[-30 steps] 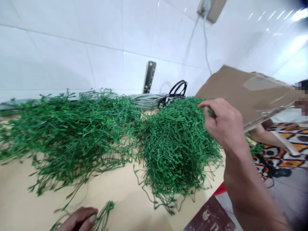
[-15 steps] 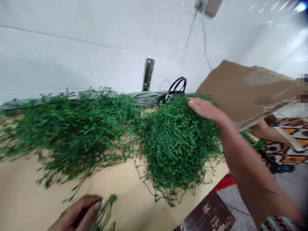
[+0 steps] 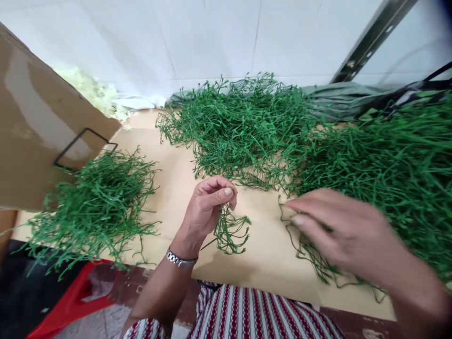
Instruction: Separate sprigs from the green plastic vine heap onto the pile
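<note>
My left hand [image 3: 203, 209], with a metal watch on its wrist, is closed in a pinch on a small bunch of green artificial stems [image 3: 231, 233]. The stems hang below the fingers, their budded tips curling to the right. A thin dark stalk sticks out under the palm. My right hand [image 3: 339, 230] is smeared by motion at the near left edge of the big green stem pile [image 3: 374, 160]. Loose stems show by its fingertips and under the hand; whether it grips any cannot be made out.
Another stem heap [image 3: 243, 127] lies along the wall, and a smaller one [image 3: 102, 207] at the left. Beside that stands a cardboard sheet [image 3: 45, 127] with a black wire loop [image 3: 84, 136]. Pale yellowish material [image 3: 84, 89] lies behind it. A red stool [image 3: 70, 296] stands below the table edge.
My view has swung left, so the left heap and cardboard appear. My right hand has left the top of the big pile for its near edge. My left hand is now raised with its stems.
</note>
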`<control>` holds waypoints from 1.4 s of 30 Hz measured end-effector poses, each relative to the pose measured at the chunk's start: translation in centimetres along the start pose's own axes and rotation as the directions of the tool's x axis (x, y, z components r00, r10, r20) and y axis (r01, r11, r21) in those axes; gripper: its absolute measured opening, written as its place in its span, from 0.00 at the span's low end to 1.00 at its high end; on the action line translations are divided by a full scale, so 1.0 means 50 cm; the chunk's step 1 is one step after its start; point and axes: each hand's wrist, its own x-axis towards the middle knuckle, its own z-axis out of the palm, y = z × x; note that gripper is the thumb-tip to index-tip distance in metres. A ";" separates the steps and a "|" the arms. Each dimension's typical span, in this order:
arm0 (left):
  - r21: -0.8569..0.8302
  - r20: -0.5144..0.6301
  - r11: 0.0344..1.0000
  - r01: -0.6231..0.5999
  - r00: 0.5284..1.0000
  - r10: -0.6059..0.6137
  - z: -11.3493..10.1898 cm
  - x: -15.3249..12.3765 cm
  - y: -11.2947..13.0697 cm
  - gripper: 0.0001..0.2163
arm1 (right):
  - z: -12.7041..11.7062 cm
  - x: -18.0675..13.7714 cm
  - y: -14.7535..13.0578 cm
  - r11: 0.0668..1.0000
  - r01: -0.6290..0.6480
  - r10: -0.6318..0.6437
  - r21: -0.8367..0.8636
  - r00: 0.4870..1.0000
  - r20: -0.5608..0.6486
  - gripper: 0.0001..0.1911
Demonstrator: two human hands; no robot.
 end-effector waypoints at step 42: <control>0.556 0.012 0.827 0.078 0.995 -0.102 0.005 -0.077 -0.061 0.04 | 0.149 0.045 -0.012 0.982 0.183 -0.181 -0.052 0.982 0.046 0.08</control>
